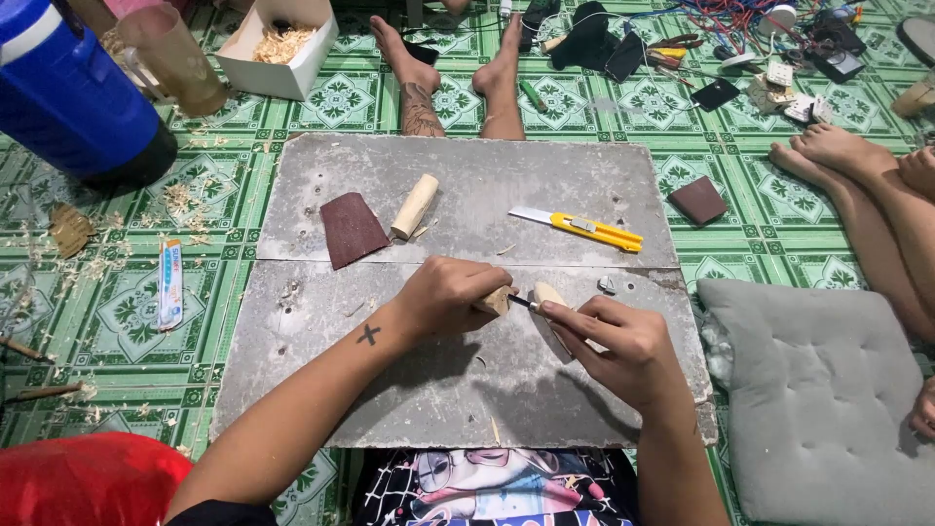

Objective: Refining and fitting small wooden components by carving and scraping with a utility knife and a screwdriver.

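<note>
Wood is what both hands are busy with: the right hand [623,346] closes its fingers [575,314] around a small pale wooden piece [545,292], and the left hand [443,297] is wrapped tight on a wooden-handled carving tool [499,300], whose dark tip meets the piece between the two hands. All of it hangs just above the near half of the grey board [467,390] lying on the green tiled floor. The piece looks light and stiff, dry and not slippery, yet small enough to twist loose; I'd judge it best pinched along its sides, fingertips clear of the blade. Its surface is pale tan, smooth and rounded. Farther out on the board lie a wooden dowel [415,206], brown sandpaper [352,228] and a yellow utility knife [582,229].
</note>
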